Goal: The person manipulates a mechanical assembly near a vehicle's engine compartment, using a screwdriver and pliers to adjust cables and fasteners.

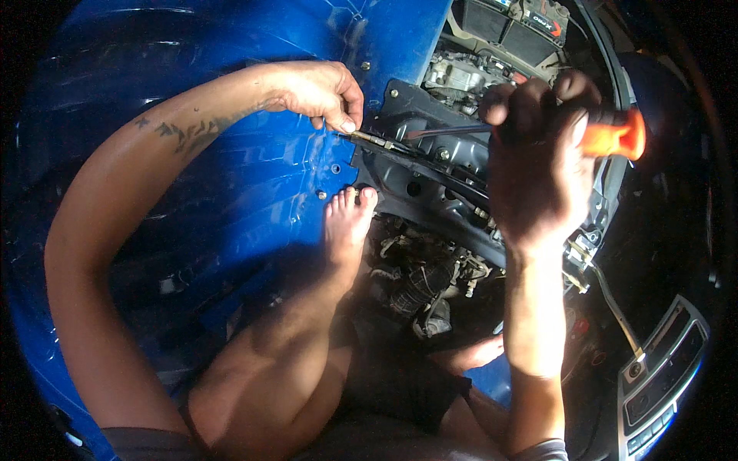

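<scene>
My left hand pinches the metal end of a dark cable at the edge of the blue floor panel. My right hand grips a screwdriver with an orange handle, raised over a black metal bracket plate. Its shaft points left toward the cable's fitting; I cannot tell whether the tip touches it.
My bare left foot rests beside the plate. An engine bay with a black battery-like box lies beyond it. Below are dark mechanical parts. At the lower right are a lever and a silver trim panel.
</scene>
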A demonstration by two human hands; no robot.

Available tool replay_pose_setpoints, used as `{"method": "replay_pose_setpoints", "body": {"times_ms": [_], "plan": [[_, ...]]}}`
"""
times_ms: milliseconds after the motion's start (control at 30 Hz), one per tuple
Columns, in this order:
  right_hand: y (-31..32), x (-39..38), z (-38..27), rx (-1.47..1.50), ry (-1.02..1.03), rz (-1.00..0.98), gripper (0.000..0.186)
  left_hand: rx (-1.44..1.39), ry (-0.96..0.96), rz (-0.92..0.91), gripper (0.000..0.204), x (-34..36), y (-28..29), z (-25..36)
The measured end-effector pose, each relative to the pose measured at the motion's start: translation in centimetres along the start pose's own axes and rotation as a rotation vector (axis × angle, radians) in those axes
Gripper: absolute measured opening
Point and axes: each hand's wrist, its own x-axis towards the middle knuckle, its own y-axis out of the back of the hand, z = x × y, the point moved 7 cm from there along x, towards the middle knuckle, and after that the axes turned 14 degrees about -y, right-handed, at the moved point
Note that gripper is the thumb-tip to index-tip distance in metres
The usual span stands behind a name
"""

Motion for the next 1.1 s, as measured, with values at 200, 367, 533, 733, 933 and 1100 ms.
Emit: {"method": "replay_pose_setpoints", "body": {"times_ms": [200, 367, 533, 733, 933, 1100], "plan": [[1.8, -3.0, 3.0, 0.258, -0.023, 0.086, 0.064, -0.048, -0.042, -0.035, 0.011, 0.3, 0.1, 0.8], [1.4, -5.0, 0.9, -0.086, 0.043, 0.191, 0.043, -0.04, -0.007, -0.027, 0.01, -0.2, 0.0, 0.6], [2.4, -4.4, 0.3, -0.027, 0.068, 0.251, 0.047, 0.019, 0.034, -0.047, 0.011, 0.0, 0.1, 0.9], [1.1, -3.6, 1.0, -0.036, 0.041, 0.067, 0.037, -0.022, 0.042, -0.09, 0.014, -0.1, 0.1, 0.9], [1.6, -3.3, 1.3, -0.057, 0.022, -0.038, 0.038, -0.092, 0.009, -0.2, 0.019, -0.3, -0.4, 1.9], [1.1, -2.9, 1.4, -0.199, -0.004, 0.051, 0.027, -0.169, -0.109, -0.284, 0.025, -0.7, -0.8, 4.0]]}}
